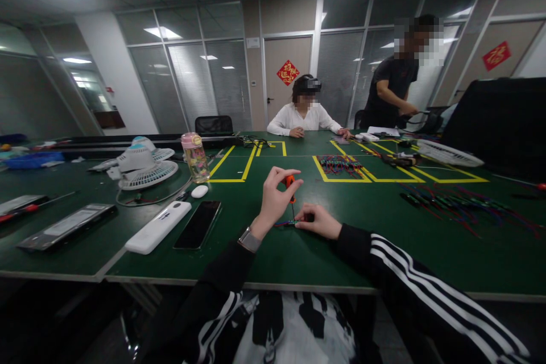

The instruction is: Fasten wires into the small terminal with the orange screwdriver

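Observation:
An orange-handled screwdriver (290, 186) stands nearly upright in front of me, its thin shaft running down to a small green wired part (292, 222). The curled fingers of my left hand (275, 196) are around its handle. Low over the table, my right hand (318, 220) pinches the right end of the small part between thumb and fingertips. Thin red and blue wires stick out to its left. Its finer details are too small to make out.
On the green table (256, 264), a black phone (198, 224), a white power bank (159, 227), a bottle (196, 156) and a fan (147, 170) lie left. Wired-part bundles (340, 165) and a loose pile (464, 205) lie right. Two people are across the table.

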`<state>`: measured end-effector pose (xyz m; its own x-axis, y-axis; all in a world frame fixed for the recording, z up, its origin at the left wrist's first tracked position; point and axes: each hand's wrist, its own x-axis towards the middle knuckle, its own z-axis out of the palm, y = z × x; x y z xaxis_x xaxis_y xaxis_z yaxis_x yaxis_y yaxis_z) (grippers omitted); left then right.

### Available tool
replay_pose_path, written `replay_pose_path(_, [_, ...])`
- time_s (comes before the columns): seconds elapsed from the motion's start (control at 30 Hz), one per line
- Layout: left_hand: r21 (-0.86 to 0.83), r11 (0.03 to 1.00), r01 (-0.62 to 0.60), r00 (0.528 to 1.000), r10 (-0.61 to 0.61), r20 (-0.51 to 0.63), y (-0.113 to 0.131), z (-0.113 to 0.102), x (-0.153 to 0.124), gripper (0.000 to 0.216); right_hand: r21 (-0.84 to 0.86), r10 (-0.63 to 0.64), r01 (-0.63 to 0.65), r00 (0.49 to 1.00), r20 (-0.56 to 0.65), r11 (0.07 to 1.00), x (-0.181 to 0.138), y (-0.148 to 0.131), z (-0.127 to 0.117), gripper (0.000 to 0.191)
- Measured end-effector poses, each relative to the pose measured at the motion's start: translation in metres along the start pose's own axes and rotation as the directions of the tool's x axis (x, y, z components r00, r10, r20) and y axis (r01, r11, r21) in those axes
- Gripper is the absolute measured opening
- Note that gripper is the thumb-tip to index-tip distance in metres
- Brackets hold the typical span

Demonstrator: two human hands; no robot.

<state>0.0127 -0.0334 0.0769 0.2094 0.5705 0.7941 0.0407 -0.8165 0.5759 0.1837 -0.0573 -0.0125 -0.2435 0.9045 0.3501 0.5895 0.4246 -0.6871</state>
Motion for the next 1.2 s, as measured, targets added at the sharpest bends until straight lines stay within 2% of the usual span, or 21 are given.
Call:
replay_pose_path(0.1, [-0.082, 0.996, 0.016, 0.998, -0.011, 0.059, 0.0, 0.0, 0.0, 0.026, 0.005, -0.003, 0.003, 1.0, 0.007, 1.0, 0.0, 0.0, 0.0, 0.016])
replay_pose_path(0.23, [-0.256, 0.957, 0.135, 0.984, -0.1, 0.145, -0.003, 0.001, 0.001, 0.033, 0.005, 0.004, -0.004, 1.0, 0.0, 1.0, 0.0, 0.001, 0.001, 0.019])
replay_pose_path(0.3, [-0.246, 0.959, 0.142, 0.986, -0.116, 0.119, -0.004, 0.002, 0.002, 0.031, 0.007, 0.007, -0.007, 1.0, -0.002, 1.0, 0.0, 0.001, 0.001, 0.021])
replay_pose_path(0.47, [-0.097, 0.994, 0.06, 0.998, -0.059, 0.005, -0.003, 0.0, 0.002, 0.022, 0.012, 0.005, -0.005, 1.0, -0.002, 1.0, 0.0, 0.002, 0.001, 0.019])
replay_pose_path(0.57, [-0.193, 0.977, 0.088, 0.994, -0.075, 0.074, -0.002, -0.001, 0.003, 0.026, 0.012, -0.007, 0.007, 1.0, -0.002, 1.0, 0.0, 0.002, 0.0, 0.019])
replay_pose_path(0.7, [-0.363, 0.909, 0.205, 0.972, -0.147, 0.182, -0.004, 0.0, 0.004, 0.033, 0.009, -0.009, 0.009, 1.0, 0.005, 1.0, 0.001, 0.003, 0.001, 0.019])
replay_pose_path(0.77, [-0.364, 0.904, 0.223, 0.97, -0.169, 0.175, -0.004, 0.0, 0.004, 0.033, 0.011, -0.006, 0.006, 1.0, 0.008, 1.0, 0.001, 0.003, 0.001, 0.019])
replay_pose_path(0.9, [-0.263, 0.953, 0.152, 0.986, -0.126, 0.113, -0.005, 0.001, 0.004, 0.027, 0.034, 0.006, -0.007, 1.0, 0.019, 0.999, 0.001, 0.0, -0.001, 0.02])
replay_pose_path(0.97, [-0.223, 0.967, 0.124, 0.99, -0.104, 0.098, -0.005, 0.0, 0.004, 0.025, 0.075, 0.029, -0.033, 0.998, 0.058, 0.997, 0.001, -0.003, -0.004, 0.026])
replay_pose_path(1.07, [-0.191, 0.977, 0.097, 0.993, -0.083, 0.084, -0.005, 0.0, 0.004, 0.023, 0.204, 0.071, -0.096, 0.989, 0.127, 0.974, 0.005, -0.012, -0.012, 0.045])
replay_pose_path(1.2, [-0.147, 0.988, 0.046, 0.996, -0.035, 0.077, -0.007, 0.001, 0.004, 0.022, 0.457, 0.085, -0.097, 0.995, 0.046, 0.884, 0.014, -0.029, -0.023, 0.047])
